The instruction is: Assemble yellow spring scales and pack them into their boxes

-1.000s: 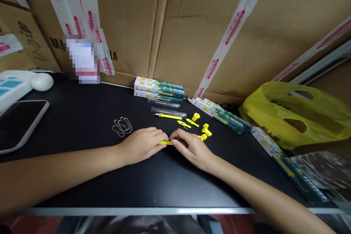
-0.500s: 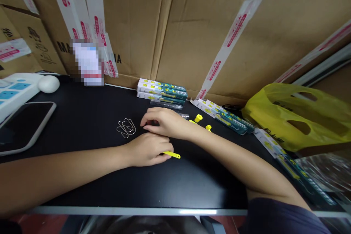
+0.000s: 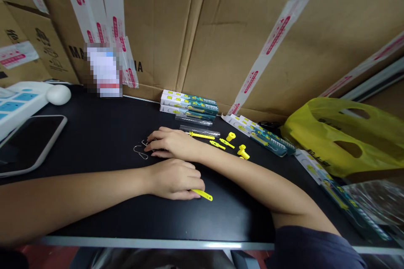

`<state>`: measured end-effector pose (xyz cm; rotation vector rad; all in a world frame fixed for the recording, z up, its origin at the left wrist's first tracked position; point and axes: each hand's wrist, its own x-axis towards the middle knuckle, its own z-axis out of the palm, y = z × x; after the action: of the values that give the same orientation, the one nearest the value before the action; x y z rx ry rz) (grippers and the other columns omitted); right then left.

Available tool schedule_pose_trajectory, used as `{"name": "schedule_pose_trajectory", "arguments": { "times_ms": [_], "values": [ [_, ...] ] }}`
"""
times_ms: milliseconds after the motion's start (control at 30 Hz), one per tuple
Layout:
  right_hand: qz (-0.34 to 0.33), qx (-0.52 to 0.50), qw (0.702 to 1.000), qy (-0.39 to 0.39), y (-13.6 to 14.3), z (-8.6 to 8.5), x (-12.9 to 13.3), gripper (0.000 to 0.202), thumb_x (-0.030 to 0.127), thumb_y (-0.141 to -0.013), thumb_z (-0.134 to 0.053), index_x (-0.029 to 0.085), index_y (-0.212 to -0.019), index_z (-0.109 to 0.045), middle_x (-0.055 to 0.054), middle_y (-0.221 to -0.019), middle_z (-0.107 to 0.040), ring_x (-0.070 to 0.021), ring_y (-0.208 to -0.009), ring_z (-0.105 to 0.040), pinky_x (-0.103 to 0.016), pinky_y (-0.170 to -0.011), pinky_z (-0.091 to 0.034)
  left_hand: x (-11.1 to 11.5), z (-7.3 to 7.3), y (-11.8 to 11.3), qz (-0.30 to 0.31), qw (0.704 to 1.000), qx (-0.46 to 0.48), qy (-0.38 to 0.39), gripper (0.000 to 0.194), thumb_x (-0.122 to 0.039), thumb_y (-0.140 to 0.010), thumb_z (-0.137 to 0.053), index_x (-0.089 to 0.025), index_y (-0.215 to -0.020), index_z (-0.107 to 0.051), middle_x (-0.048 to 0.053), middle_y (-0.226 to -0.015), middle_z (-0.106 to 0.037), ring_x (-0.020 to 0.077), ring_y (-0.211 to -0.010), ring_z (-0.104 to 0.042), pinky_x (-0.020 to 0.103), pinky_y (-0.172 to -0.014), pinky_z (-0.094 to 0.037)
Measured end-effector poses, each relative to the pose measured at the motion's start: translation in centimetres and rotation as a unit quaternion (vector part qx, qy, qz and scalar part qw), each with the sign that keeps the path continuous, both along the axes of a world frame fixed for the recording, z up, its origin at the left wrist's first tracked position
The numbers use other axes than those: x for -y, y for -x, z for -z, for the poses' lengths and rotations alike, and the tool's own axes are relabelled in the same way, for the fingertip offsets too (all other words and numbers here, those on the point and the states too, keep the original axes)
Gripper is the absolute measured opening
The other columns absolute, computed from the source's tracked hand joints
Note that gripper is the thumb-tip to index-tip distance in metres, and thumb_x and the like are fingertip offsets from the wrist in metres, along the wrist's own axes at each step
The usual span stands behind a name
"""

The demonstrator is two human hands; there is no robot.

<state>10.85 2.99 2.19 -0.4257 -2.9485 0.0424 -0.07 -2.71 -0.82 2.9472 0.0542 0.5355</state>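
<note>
My left hand [image 3: 176,179] is closed around a thin yellow plastic stick [image 3: 203,194], whose end with a small hole pokes out to the right. My right hand [image 3: 173,145] reaches across above it, fingers apart and bent down over a small heap of bent metal wire hooks [image 3: 140,152]. Its fingertips touch the heap and partly cover it. To the right of that wrist lie a yellow rod [image 3: 202,136], slim yellow pieces [image 3: 217,145] and yellow caps [image 3: 243,152]. Clear plastic tubes [image 3: 194,121] rest behind them.
Printed narrow boxes [image 3: 189,107] are stacked by the cardboard wall [image 3: 158,29], with more boxes [image 3: 259,134] to the right. A yellow plastic bag [image 3: 303,130] sits at far right. On the left are a phone [image 3: 31,143], a power strip [image 3: 22,103] and a white round object [image 3: 59,94].
My right hand has moved left and down onto the wire hooks, uncovering the yellow parts behind. My left hand has shifted slightly right, and the yellow stick tilts further downward.
</note>
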Motion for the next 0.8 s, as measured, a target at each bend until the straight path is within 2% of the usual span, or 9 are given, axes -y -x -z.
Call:
{"name": "schedule_pose_trajectory", "arguments": {
  "times_ms": [67,167,233,300,400,533,667,800],
  "values": [
    [0.009,-0.003,1.000,-0.024,-0.4,0.1,0.4,0.031,0.033,-0.096,-0.044,0.022,-0.119,-0.061,-0.009,-0.128,-0.055,-0.0209,-0.109,-0.050,-0.034,-0.088,-0.047,0.1,-0.1,-0.1,0.009,1.000,0.007,-0.001,0.020,-0.026,-0.094,-0.045,-0.017,-0.092,-0.063,0.004,-0.077,-0.066,0.0158,-0.068,-0.056,0.027,-0.064,-0.043],
    [-0.028,0.006,0.999,-0.036,-0.3,0.5,0.8,0.033,0.033,-0.098,-0.040,0.028,-0.127,-0.055,-0.006,-0.141,-0.047,-0.0195,-0.121,-0.045,-0.034,-0.095,-0.044,0.4,-0.1,-0.2,0.024,0.999,0.022,-0.018,0.019,-0.026,-0.094,-0.046,-0.019,-0.092,-0.063,0.004,-0.074,-0.065,0.0159,-0.067,-0.056,0.028,-0.062,-0.042],
    [-0.058,0.018,0.998,-0.030,0.2,0.9,0.7,0.034,0.030,-0.099,-0.039,0.031,-0.130,-0.052,-0.002,-0.143,-0.047,-0.0168,-0.127,-0.043,-0.034,-0.101,-0.041,0.5,-0.1,-0.2,0.028,0.998,0.034,-0.036,0.018,-0.026,-0.093,-0.047,-0.020,-0.091,-0.064,0.003,-0.072,-0.065,0.0164,-0.065,-0.056,0.029,-0.060,-0.041],
    [-0.061,0.022,0.998,-0.018,0.4,1.3,0.6,0.036,0.025,-0.099,-0.039,0.030,-0.133,-0.050,-0.001,-0.143,-0.048,-0.0144,-0.131,-0.042,-0.034,-0.109,-0.035,0.6,-0.1,-0.2,0.028,0.998,0.040,-0.046,0.018,-0.027,-0.093,-0.048,-0.020,-0.090,-0.064,0.004,-0.070,-0.064,0.0165,-0.063,-0.056,0.029,-0.058,-0.041],
    [-0.031,0.009,0.999,-0.002,-0.7,2.0,1.0,0.038,0.025,-0.099,-0.039,0.020,-0.135,-0.048,-0.005,-0.143,-0.049,-0.0144,-0.136,-0.037,-0.033,-0.116,-0.027,0.6,-0.1,-0.1,0.030,0.998,0.032,-0.049,0.020,-0.027,-0.093,-0.047,-0.020,-0.089,-0.065,0.004,-0.070,-0.065,0.0163,-0.063,-0.056,0.029,-0.058,-0.040],
    [0.021,-0.008,1.000,0.011,-4.3,2.6,2.7,0.045,0.022,-0.097,-0.040,0.004,-0.138,-0.043,-0.016,-0.147,-0.040,-0.0196,-0.141,-0.030,-0.036,-0.117,-0.028,0.5,-0.1,0.0,0.024,0.999,0.029,-0.033,0.021,-0.027,-0.093,-0.046,-0.018,-0.090,-0.065,0.004,-0.071,-0.066,0.0159,-0.064,-0.057,0.029,-0.061,-0.041],
    [0.119,-0.024,0.992,0.022,-7.6,2.9,4.6,0.050,0.024,-0.093,-0.044,0.004,-0.139,-0.041,-0.020,-0.148,-0.038,-0.0239,-0.140,-0.032,-0.043,-0.113,-0.034,0.4,0.2,-0.1,0.004,0.999,0.044,-0.006,0.016,-0.026,-0.092,-0.048,-0.020,-0.090,-0.064,0.004,-0.076,-0.068,0.0160,-0.071,-0.060,0.028,-0.067,-0.044],
    [0.188,-0.039,0.981,0.017,-9.2,2.9,4.7,0.048,0.027,-0.094,-0.045,0.009,-0.138,-0.045,-0.018,-0.146,-0.041,-0.0255,-0.137,-0.039,-0.046,-0.111,-0.038,0.3,0.5,-0.1,-0.046,0.997,0.056,-0.005,0.017,-0.027,-0.093,-0.047,-0.019,-0.092,-0.062,0.003,-0.076,-0.067,0.0157,-0.071,-0.059,0.027,-0.068,-0.043]
  ]
}}
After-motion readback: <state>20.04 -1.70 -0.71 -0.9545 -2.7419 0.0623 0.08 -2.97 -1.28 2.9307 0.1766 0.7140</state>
